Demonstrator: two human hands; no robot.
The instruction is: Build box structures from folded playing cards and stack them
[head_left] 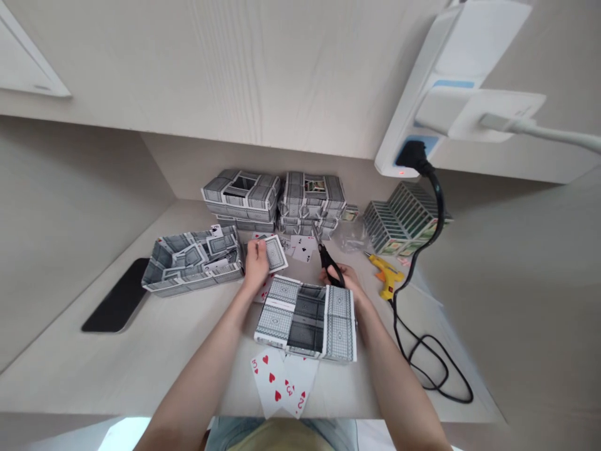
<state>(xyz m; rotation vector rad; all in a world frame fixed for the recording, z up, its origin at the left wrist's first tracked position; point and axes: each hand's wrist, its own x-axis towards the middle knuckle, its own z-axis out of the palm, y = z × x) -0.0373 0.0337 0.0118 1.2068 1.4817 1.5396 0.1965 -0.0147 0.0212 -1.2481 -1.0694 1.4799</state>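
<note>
A patterned playing card [276, 254] is held in my left hand [256, 263], whose fingers are closed on it. My right hand [342, 275] grips black-handled scissors [327, 260], their blades pointing up and away from me. Between my forearms lies a box built of playing cards [340, 319], with an opening in its top. Just left of my left hand stands an open card tray [188, 287] with loose cards inside. Face-up heart cards [270, 379] lie partly under the near edge of the box. More cards [303, 248] are spread beyond my hands.
Stacked card boxes [241, 194] stand against the back wall, beside green-edged card stacks [404, 219]. At right lies a yellow glue gun [387, 275], its black cord [441, 213] running up to a power strip [422, 94] on the overhanging panel. A black phone [117, 297] rests at left.
</note>
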